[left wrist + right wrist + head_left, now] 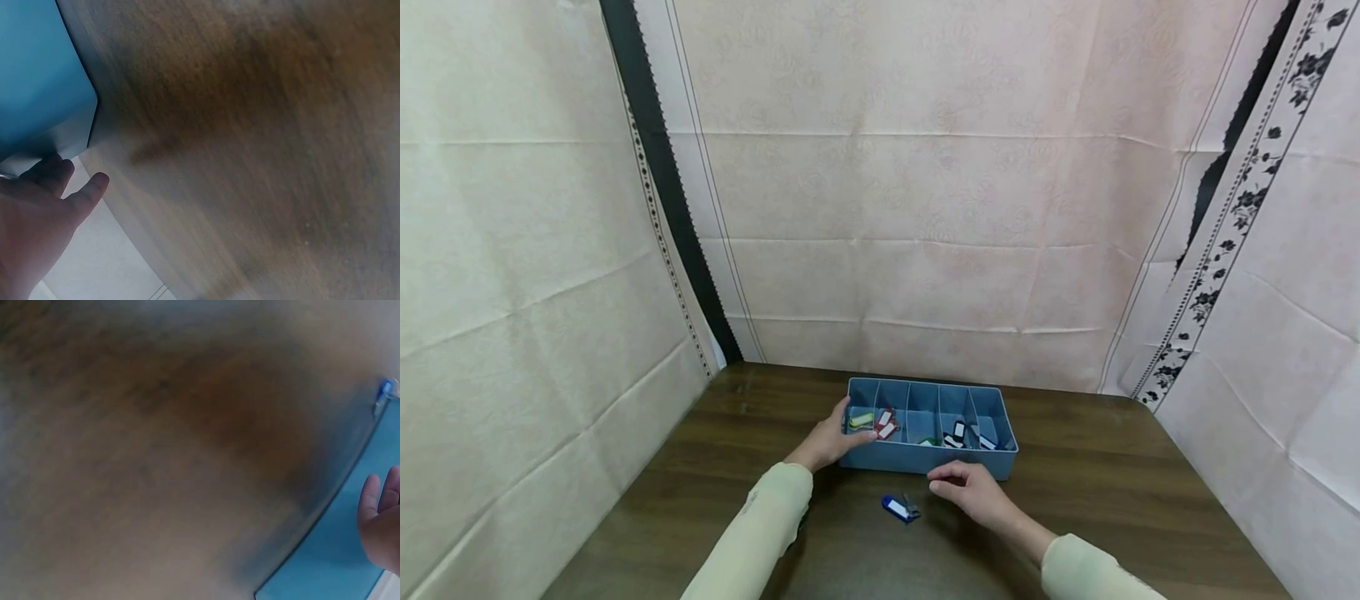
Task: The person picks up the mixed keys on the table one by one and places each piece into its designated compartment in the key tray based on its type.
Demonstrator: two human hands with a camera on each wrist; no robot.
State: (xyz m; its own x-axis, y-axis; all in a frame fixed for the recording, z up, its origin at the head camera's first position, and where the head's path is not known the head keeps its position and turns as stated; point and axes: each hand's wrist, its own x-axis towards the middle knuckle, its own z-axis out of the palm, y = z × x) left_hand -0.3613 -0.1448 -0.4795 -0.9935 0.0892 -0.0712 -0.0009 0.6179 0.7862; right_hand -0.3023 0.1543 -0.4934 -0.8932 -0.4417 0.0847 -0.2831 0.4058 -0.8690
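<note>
A blue divided box point(895, 456) stands on the table, with key tags in several of its compartments. My left hand point(827, 437) grips its left front corner, thumb over the front rim and fingers along the left end. Yellow-green point(861, 421) and red key tags point(887, 423) lie in the two leftmost compartments, black ones point(956, 435) in the fourth. In front of the box a blue key tag point(898, 507) with a white label lies on the wood. To its right, my right hand point(973, 492) hovers close to the box front, fingers loosely bent, nothing visible in them.
The brown wooden table point(1090, 467) extends on both sides of the box. Pale cloth point(925, 250) hangs behind it, with more cloth at the left and right sides.
</note>
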